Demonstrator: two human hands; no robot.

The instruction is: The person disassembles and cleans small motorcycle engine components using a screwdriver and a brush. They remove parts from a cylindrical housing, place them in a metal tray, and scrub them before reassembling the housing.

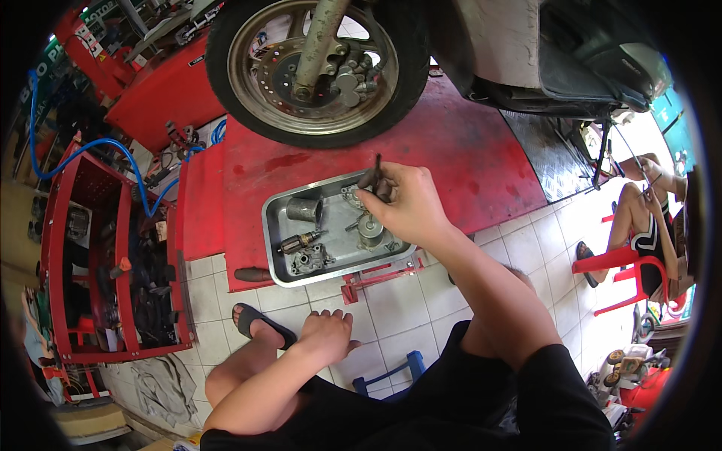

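My right hand (402, 197) is pinched on a short, dark, slender rod-like part (377, 161) above the far right of a shallow metal tray (268, 248). Grease blackens its fingertips; the part's lower end is hidden among them. In the tray lie a hollow metal cylinder (304, 210), a small motor armature (298, 241), a cast metal housing (308, 260) and a round metal housing (370, 232). Another metal piece (350, 195) is partly covered by my right hand. Nearer me, my left hand (327, 337) hangs palm down by my knee, fingers loosely bent, thumb apart, nothing visible in it.
The tray rests on a red lift platform (481, 177), its near edge overhanging. Beyond it stands a motorbike's front wheel (316, 135). A dark handle (252, 275) lies left of the tray. A red tool cart (124, 263) stands left; a seated person (654, 203) is at right.
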